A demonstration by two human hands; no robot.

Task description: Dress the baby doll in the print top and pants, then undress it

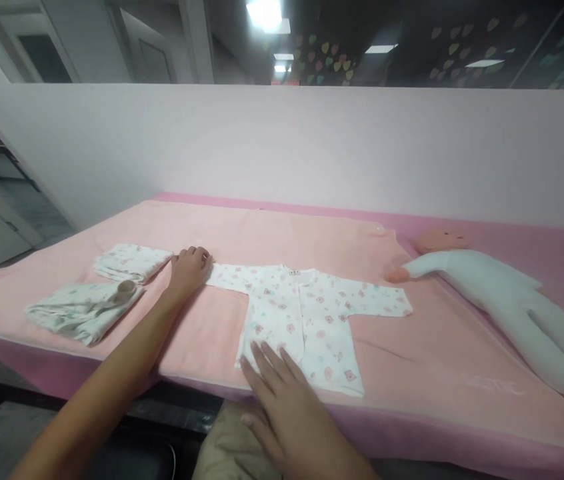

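A white baby shirt [322, 307] with a small pink print lies spread out flat, its sleeves stretched to both sides. At the end of its left sleeve, my left hand [192, 268] has its fingers curled round the cuff; the fingertips are partly hidden. My right hand [282, 400] is over the lower left hem, with fingers stretched out and apart, holding nothing. Left of my left hand lies a folded printed baby garment [129, 261]. Nearer to me is a second folded garment [82, 308] with a beige cuff on top.
A baby doll [492, 287] in a white suit lies along the right side, one arm pointing toward the shirt. Under everything is a peach-coloured blanket [202, 340] on a pink padded surface. A white wall [312, 147] with windows above it stands behind.
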